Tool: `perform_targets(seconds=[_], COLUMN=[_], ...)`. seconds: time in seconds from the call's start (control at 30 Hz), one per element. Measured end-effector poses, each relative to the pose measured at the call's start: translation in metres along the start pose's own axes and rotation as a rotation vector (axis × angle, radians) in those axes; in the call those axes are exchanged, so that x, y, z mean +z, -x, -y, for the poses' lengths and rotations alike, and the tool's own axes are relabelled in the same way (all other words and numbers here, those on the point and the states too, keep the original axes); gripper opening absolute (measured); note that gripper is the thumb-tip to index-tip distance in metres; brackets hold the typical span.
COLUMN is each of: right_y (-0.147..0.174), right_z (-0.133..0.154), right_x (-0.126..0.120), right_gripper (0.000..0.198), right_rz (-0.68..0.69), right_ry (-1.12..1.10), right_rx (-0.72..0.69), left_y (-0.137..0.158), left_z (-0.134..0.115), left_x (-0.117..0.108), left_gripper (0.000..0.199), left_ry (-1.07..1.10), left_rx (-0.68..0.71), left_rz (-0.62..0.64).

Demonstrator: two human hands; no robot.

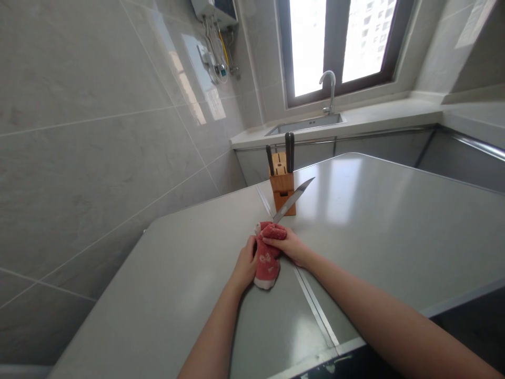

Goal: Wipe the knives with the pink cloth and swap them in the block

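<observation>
Knife (294, 198): you have one in hand, its blade rising far and to the right out of one red cloth (267, 255) bunched near the middle of the grey counter (394, 226). Your left hand (246, 266) is closed beside the cloth where the handle should be (the handle itself is hidden, so you cannot tell exactly what the fingers clasp). Your right hand (288, 245) is clamped on the cloth, pinching it around the base of the blade. Just beyond the blade stands one wooden knife block (282, 184), holding three dark-handled knives (290, 152); the blade tip crosses in front of it, so the block is what stands closest in the way. Farther off, under the window (339, 42), sit one sink (305, 124) and one tap (329, 89).
</observation>
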State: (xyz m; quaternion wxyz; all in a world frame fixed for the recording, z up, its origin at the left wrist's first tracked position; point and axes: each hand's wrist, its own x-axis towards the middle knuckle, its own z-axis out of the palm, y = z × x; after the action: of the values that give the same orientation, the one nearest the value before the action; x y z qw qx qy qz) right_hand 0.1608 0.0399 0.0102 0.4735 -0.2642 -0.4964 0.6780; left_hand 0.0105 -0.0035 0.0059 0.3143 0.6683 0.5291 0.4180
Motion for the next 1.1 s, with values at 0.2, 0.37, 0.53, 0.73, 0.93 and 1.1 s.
perform_targets(seconds=[0.2, 0.37, 0.53, 0.73, 0.93, 1.1], right_y=[0.0, -0.002, -0.003, -0.003, -0.004, -0.006], right_z=[-0.001, -0.003, -0.002, -0.001, -0.004, -0.007], right_x=[0.0, 0.0, 0.0, -0.001, -0.002, -0.003], right_gripper=[0.038, 0.035, 0.04, 0.043, 0.034, 0.037], right_rz=[0.037, 0.011, 0.028, 0.024, 0.084, 0.082], right_ry=[0.029, 0.006, -0.032, -0.035, -0.091, -0.095], right_rx=[-0.016, -0.013, -0.029, -0.017, -0.038, -0.02], left_y=[0.001, 0.001, 0.002, 0.014, 0.02, -0.004], left_z=[0.003, 0.005, 0.004, -0.002, -0.041, -0.109], left_x=[-0.001, -0.001, -0.006, -0.02, -0.041, -0.083], left_gripper=[0.024, 0.024, 0.026, 0.027, 0.035, 0.04], left_ry=[-0.067, -0.083, -0.18, -0.309, -0.112, -0.226], left_rx=[-0.001, -0.006, 0.029, 0.083, 0.14, 0.21], left_rz=[0.009, -0.053, -0.204, -0.441, -0.81, -0.822])
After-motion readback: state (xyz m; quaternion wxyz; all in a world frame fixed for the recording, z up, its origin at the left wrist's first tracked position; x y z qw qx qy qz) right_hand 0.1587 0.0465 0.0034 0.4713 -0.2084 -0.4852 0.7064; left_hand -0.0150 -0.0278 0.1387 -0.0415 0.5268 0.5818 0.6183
